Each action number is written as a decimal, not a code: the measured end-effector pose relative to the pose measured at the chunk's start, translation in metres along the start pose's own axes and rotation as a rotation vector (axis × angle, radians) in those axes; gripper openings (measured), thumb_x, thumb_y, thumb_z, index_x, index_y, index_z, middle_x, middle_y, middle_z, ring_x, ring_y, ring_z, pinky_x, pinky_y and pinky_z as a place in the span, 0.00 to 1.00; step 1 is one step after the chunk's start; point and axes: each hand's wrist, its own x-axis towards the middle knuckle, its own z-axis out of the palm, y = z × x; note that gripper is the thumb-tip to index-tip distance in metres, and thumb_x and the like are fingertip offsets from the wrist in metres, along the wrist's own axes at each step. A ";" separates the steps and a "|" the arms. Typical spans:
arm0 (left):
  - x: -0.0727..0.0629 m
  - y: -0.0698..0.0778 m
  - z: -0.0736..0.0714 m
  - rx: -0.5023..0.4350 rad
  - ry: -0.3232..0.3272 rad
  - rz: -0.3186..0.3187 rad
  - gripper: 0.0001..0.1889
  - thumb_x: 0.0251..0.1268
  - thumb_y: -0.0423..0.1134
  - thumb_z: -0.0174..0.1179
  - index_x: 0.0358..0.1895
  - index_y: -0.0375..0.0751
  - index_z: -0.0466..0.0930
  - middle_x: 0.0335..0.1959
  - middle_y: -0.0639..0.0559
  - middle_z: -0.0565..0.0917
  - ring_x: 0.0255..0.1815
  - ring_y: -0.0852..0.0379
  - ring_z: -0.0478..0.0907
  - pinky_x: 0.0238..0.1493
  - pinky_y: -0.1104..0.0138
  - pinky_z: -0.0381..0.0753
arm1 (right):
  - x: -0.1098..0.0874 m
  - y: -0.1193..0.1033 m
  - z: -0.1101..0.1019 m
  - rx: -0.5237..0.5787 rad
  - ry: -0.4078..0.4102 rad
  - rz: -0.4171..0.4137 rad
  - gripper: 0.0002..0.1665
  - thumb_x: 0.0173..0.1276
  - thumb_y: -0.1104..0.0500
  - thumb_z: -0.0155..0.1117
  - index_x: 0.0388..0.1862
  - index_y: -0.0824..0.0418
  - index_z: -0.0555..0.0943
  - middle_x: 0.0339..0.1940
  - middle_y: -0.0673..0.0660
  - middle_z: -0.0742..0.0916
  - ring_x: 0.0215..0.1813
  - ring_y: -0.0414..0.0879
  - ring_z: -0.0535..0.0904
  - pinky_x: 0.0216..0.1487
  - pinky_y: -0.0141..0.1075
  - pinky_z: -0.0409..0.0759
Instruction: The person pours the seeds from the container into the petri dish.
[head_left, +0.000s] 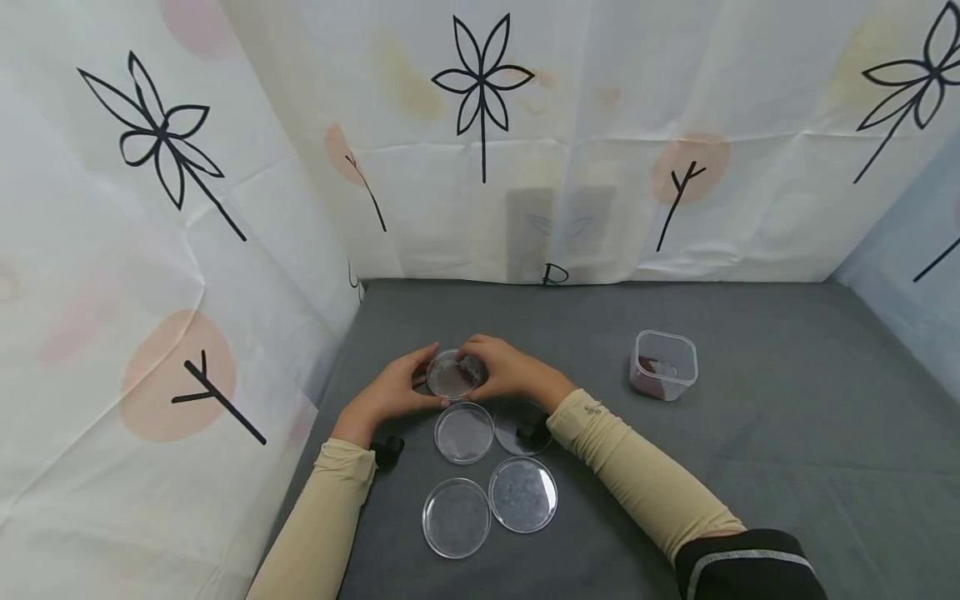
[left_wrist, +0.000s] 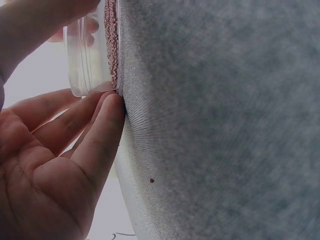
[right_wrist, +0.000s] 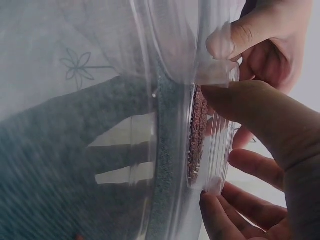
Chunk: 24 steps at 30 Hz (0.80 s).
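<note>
Between both hands on the grey cloth is a round clear petri dish [head_left: 452, 377] with a layer of reddish-brown granules [right_wrist: 196, 137]. My left hand [head_left: 388, 393] grips its left side, thumb and fingertips low against the wall. From the right, my right hand [head_left: 516, 371] holds the rim with thumb and fingers, partly covering the top. Clear plastic edges [left_wrist: 77, 55] show above the granules in the left wrist view; whether a lid is fully seated I cannot tell. Just in front of the hands lie two clear round dish pieces, a left one [head_left: 464, 434] and a right one [head_left: 517, 433].
Nearer the body are two more clear round pieces [head_left: 456, 518] [head_left: 523, 495], side by side. A square clear tub [head_left: 664, 365] with reddish-brown granules stands to the right. Patterned white cloth [head_left: 600, 100] walls the back and left. A dark speck [left_wrist: 152, 180] lies on the grey cloth.
</note>
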 end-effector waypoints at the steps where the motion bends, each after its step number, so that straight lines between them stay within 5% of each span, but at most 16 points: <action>1: 0.000 0.000 0.000 0.004 0.000 0.005 0.54 0.61 0.35 0.79 0.85 0.33 0.53 0.84 0.32 0.60 0.80 0.33 0.68 0.76 0.48 0.77 | 0.000 0.000 0.000 0.001 0.000 0.001 0.38 0.62 0.54 0.84 0.68 0.65 0.80 0.66 0.62 0.81 0.66 0.56 0.81 0.64 0.47 0.86; 12: 0.001 0.001 0.001 0.036 0.006 0.008 0.49 0.61 0.35 0.79 0.81 0.29 0.61 0.80 0.31 0.66 0.78 0.32 0.70 0.76 0.47 0.77 | -0.003 -0.001 -0.001 -0.037 -0.037 0.021 0.38 0.65 0.53 0.82 0.71 0.64 0.79 0.70 0.61 0.80 0.69 0.55 0.79 0.69 0.47 0.83; 24: 0.000 0.002 0.002 0.007 0.006 0.017 0.49 0.59 0.36 0.81 0.80 0.28 0.62 0.79 0.30 0.68 0.77 0.31 0.71 0.76 0.47 0.76 | -0.045 0.009 -0.012 -0.043 -0.022 0.016 0.34 0.70 0.52 0.78 0.71 0.64 0.79 0.71 0.63 0.79 0.74 0.59 0.76 0.75 0.55 0.77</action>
